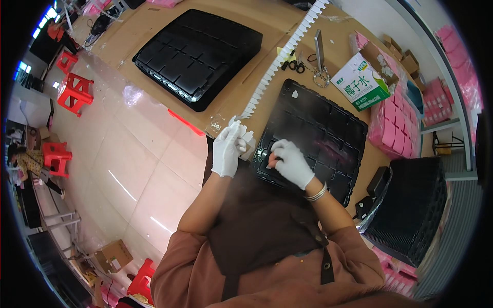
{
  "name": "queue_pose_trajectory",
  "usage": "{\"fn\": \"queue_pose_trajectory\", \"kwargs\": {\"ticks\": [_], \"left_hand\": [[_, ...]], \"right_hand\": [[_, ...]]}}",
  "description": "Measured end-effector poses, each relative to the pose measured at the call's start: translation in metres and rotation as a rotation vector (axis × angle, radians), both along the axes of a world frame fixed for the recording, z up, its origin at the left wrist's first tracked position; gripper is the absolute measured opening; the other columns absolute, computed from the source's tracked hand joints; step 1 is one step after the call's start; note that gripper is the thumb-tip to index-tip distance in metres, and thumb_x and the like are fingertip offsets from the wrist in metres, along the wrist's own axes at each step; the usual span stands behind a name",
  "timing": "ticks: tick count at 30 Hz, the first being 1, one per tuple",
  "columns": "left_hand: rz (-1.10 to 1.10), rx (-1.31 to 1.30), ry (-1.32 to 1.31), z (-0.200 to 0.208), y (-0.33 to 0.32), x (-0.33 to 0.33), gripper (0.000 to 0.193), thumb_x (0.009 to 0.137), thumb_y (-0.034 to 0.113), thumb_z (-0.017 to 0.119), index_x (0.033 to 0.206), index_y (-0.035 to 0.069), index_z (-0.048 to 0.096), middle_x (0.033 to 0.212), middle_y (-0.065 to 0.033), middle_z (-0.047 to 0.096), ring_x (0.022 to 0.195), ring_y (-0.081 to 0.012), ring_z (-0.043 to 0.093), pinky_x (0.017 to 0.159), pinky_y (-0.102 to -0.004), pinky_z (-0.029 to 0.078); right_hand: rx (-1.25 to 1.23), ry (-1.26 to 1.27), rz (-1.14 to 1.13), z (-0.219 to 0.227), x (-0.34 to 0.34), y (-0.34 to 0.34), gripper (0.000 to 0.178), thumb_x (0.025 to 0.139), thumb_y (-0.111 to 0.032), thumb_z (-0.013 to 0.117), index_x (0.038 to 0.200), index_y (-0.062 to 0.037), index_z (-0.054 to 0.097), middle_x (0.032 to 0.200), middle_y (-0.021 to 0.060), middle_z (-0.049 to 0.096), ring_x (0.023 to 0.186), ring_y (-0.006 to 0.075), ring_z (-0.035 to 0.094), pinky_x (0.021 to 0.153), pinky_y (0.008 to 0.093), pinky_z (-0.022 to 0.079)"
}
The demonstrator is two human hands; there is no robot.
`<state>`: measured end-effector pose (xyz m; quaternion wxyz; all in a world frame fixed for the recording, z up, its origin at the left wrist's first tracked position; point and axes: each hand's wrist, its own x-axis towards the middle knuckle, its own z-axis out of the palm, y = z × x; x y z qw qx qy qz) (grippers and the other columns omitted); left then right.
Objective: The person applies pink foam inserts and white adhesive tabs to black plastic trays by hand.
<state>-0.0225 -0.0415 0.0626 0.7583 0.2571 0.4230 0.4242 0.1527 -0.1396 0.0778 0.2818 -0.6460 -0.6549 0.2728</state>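
My left hand (226,149), in a white glove, is closed on several small white notched pieces (246,134) at the table's near edge. My right hand (294,163), gloved too with a bare fingertip showing, hovers over the near left part of a black compartment tray (328,138). Its fingers are curled together; whatever they may pinch is too small to make out. One small white piece (295,94) lies at the tray's far left corner. From beside my left hand, a long row of white toothed pieces (268,77) runs away across the table.
A stack of black trays (200,54) stands far left on the brown table. Scissors (294,65), an upright metal plate (319,49) and a green-white carton (361,82) are farther back. Pink trays (394,126) and black trays (405,205) stand right. Red stools (76,93) dot the floor.
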Motion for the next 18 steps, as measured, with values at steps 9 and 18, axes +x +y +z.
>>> {"fn": "queue_pose_trajectory", "kwargs": {"ticks": [9, 18], "left_hand": [[0.007, 0.091, 0.136, 0.005, -0.019, 0.003, 0.024, 0.095, 0.027, 0.06, 0.089, 0.003, 0.064, 0.063, 0.0008, 0.056, 0.052, -0.0023, 0.048, 0.049, -0.0172, 0.038], [-0.161, 0.055, 0.069, 0.005, -0.021, 0.006, 0.023, 0.096, 0.023, 0.057, 0.107, 0.004, 0.061, 0.084, -0.0031, 0.062, 0.056, -0.0071, 0.052, 0.048, -0.0193, 0.04]], "right_hand": [[-0.207, 0.18, -0.234, -0.002, -0.015, 0.005, 0.033, 0.072, -0.008, 0.076, 0.101, -0.0033, 0.06, 0.094, 0.0081, 0.058, 0.076, 0.0191, 0.057, 0.067, 0.0319, 0.048], [-0.097, 0.762, -0.28, 0.01, -0.025, 0.018, 0.01, 0.082, -0.006, 0.068, 0.09, -0.0002, 0.066, 0.077, 0.0019, 0.064, 0.072, 0.0059, 0.055, 0.063, 0.0225, 0.045]]}}
